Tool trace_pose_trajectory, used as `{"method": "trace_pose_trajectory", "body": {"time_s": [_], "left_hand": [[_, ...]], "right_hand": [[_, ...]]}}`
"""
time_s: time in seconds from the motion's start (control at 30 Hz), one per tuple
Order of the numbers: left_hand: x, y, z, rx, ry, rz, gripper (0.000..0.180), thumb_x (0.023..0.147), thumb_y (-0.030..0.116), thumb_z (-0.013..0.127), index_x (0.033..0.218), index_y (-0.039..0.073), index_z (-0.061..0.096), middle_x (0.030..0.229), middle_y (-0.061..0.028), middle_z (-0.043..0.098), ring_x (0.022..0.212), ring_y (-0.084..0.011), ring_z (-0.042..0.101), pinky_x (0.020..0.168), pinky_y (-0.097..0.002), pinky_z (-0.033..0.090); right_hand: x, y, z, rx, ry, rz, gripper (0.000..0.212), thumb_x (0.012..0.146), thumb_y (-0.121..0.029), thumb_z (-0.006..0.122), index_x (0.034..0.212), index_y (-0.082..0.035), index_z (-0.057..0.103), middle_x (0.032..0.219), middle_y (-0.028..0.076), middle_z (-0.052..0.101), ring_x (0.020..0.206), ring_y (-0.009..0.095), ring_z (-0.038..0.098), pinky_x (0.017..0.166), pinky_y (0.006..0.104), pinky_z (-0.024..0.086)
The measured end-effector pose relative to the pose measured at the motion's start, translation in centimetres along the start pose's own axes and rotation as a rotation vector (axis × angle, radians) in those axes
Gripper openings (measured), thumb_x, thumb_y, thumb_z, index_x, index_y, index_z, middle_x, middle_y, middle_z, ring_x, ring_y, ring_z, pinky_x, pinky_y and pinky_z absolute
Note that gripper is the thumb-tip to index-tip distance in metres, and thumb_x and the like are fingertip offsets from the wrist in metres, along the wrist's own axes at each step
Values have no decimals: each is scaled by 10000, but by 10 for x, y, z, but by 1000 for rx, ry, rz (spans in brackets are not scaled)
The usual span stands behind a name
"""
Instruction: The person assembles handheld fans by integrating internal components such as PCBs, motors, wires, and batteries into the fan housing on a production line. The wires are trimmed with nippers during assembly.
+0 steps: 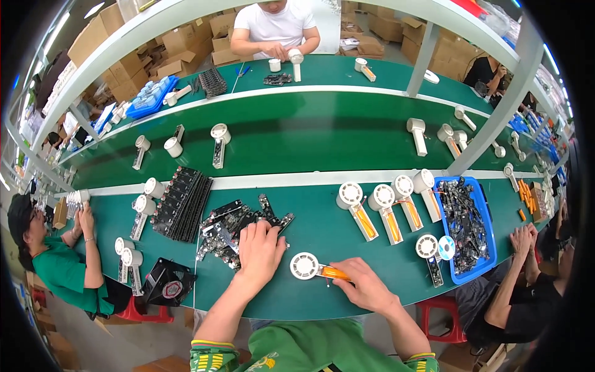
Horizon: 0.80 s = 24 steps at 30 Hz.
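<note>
My left hand (260, 253) lies palm down on the right side of a loose pile of small black circuit boards (226, 226), its fingers a little apart and bent over them. Whether a board is under the fingertips is hidden. My right hand (367, 285) is closed around the handle end of a white handheld fan (304, 266), which lies on the green table with its round head to the left. An orange battery (334, 273) shows in the open handle beside my fingers, and short wires stick out near it.
Several white fan bodies with orange batteries (390, 224) lie farther right, next to a blue tray (489, 248) of circuit boards. Stacked black board panels (181, 204) and a black box-shaped fixture (167, 283) stand left. Co-workers sit left, right and across. A metal frame (427, 59) rises beyond.
</note>
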<state>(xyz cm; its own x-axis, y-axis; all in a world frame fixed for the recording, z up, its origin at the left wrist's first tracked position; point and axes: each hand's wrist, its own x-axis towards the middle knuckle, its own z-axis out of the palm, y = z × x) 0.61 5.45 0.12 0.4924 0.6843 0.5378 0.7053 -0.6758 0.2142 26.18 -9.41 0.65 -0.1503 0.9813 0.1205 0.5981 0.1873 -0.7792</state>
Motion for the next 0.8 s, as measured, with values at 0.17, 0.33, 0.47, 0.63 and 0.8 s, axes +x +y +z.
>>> {"method": "trace_pose_trajectory", "body": {"time_s": [0.17, 0.33, 0.47, 0.63, 0.8], "left_hand": [[-1, -11, 9, 62, -51, 0, 174, 897, 108, 783, 1060, 52, 755, 1044, -77, 654, 972, -292, 608, 868, -446, 451], [7, 2, -7, -104, 104, 101, 283, 889, 29, 776, 1165, 90, 754, 1102, -60, 674, 1031, -277, 671, 887, -409, 482], [18, 26, -27, -170, 61, 431, 373, 843, 27, 811, 1205, 104, 761, 1155, -47, 690, 1094, -262, 698, 935, -417, 524], [24, 54, -18, -356, 260, 339, 407, 805, 10, 855, 1186, 70, 725, 1140, -70, 718, 998, -282, 719, 914, -425, 534], [-22, 54, -22, -476, 105, 133, 472, 777, 68, 894, 1213, 74, 713, 1168, -80, 740, 1020, -291, 731, 1033, -452, 490]], "right_hand": [[2, -7, -6, 57, -30, -16, 491, 956, -153, 812, 1390, 14, 653, 1263, 176, 709, 1209, 356, 631, 1062, 439, 521], [8, -18, -19, 1, 231, -106, 527, 908, -160, 859, 1370, 8, 668, 1315, 172, 706, 1207, 350, 652, 1035, 446, 547], [36, -52, -28, -197, 380, -281, 483, 877, -100, 863, 1319, -4, 694, 1283, 138, 727, 1170, 334, 680, 987, 425, 561], [42, -40, -24, -234, 296, -247, 386, 887, -38, 837, 1253, 12, 721, 1019, 100, 774, 908, 259, 745, 858, 350, 584], [8, -25, -22, 223, 232, 220, 283, 979, -45, 781, 1246, 27, 721, 1037, 103, 788, 893, 167, 755, 806, 316, 599]]}}
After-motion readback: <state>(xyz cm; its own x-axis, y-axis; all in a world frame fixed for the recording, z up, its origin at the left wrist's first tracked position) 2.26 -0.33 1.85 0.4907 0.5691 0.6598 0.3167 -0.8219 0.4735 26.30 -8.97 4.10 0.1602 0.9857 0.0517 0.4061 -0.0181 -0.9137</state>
